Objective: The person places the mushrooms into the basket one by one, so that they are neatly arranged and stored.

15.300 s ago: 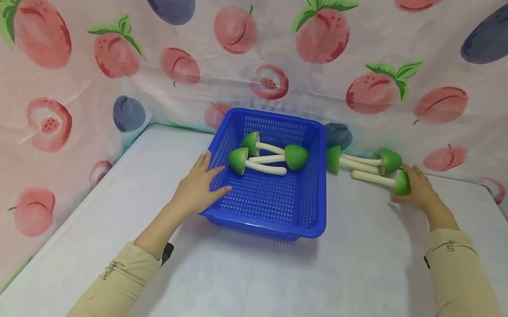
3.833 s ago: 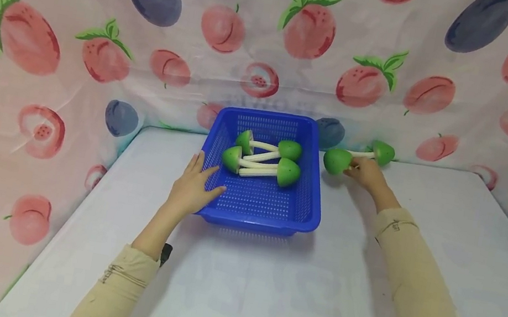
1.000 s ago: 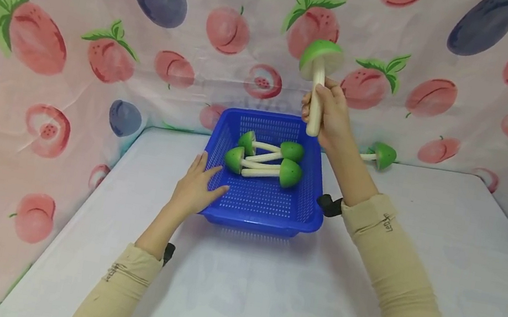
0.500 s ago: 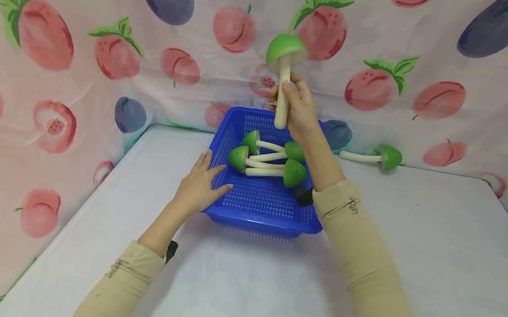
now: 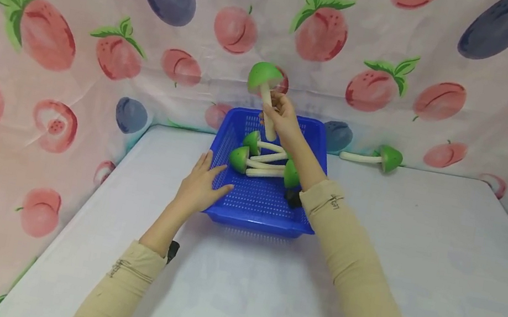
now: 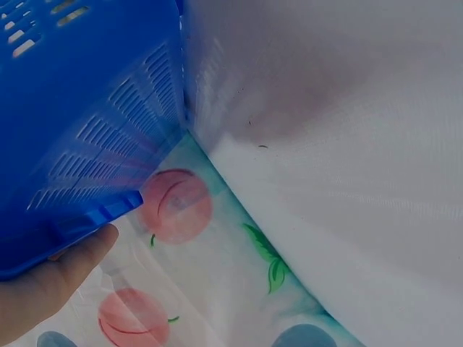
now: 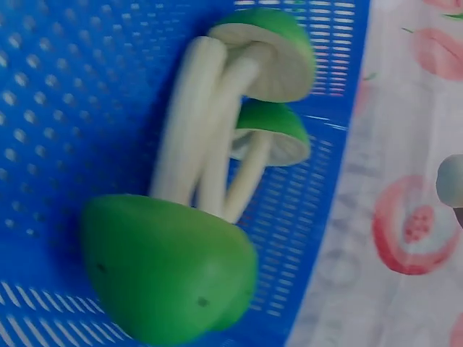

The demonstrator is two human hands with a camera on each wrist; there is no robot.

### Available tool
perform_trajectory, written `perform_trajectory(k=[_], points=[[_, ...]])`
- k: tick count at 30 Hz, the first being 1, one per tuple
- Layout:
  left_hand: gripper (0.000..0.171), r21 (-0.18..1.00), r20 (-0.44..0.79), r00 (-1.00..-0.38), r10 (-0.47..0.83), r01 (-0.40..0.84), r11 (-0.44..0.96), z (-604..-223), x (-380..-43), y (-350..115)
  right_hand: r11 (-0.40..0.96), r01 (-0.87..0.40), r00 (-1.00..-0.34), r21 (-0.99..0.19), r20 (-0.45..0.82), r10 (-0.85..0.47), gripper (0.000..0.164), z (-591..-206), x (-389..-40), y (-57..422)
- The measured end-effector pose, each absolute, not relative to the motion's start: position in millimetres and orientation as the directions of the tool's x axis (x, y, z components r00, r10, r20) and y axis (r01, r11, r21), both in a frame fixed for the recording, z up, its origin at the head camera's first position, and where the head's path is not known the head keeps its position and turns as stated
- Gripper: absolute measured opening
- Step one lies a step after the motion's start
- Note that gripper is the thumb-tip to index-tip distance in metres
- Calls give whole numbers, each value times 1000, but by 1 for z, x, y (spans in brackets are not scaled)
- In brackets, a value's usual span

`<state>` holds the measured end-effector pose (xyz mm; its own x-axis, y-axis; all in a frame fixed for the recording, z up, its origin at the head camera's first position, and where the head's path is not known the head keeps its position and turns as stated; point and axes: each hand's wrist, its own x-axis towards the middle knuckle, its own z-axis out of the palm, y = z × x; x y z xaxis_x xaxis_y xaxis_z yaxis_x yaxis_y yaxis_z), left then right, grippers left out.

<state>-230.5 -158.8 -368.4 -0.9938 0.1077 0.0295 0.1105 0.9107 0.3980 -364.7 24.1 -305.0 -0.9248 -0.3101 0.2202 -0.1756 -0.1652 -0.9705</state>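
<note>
My right hand (image 5: 284, 121) pinches the white stem of a toy mushroom (image 5: 263, 77) with a green cap. It holds it cap-up and tilted over the back of the blue plastic basket (image 5: 254, 220). Several similar mushrooms (image 5: 239, 159) lie together inside; in the right wrist view, a large green cap (image 7: 170, 267) and white stems show up close. With fingers spread, my left hand (image 5: 196, 188) rests on the basket's left rim. In the left wrist view a finger (image 6: 83, 256) lies along that rim (image 6: 87, 224), under the slotted side.
Another green-capped mushroom (image 5: 390, 159) lies on the white table (image 5: 418, 264) at the back, right of the basket. A fruit-print cloth (image 5: 227, 75) hangs behind the table and along its left side.
My right hand has carried the mushroom leftward from beyond the basket's right side, then lowered it over the back of the basket. My left hand stays on the rim.
</note>
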Motion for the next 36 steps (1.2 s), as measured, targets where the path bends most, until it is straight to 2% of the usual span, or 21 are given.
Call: perform_trajectory(k=[6,10,14,17,27,36], points=[[64,405,22,-994,106,106,908,-368,-231,-159,12,-246,-902,-969,224,-369,40,-323,-369,19],[69,410,24,-995,101,102,906,-368,-231,-159,154,-377,-831,-914,260,-491,38,-328,-371,15],[80,421,24,-995,102,102,901,-368,-231,-159,280,-466,-754,-840,211,-622,35,-330,-371,13],[84,432,20,-994,108,105,896,-369,-232,-159,323,-486,-726,-812,170,-666,33,-332,-369,11],[85,437,16,-996,93,91,895,-367,-232,-160,477,-500,-708,-723,25,-706,28,-337,-364,11],[93,443,47,-994,99,110,890,-369,-230,-159,530,-472,-682,-705,-89,-726,30,-341,-360,20]])
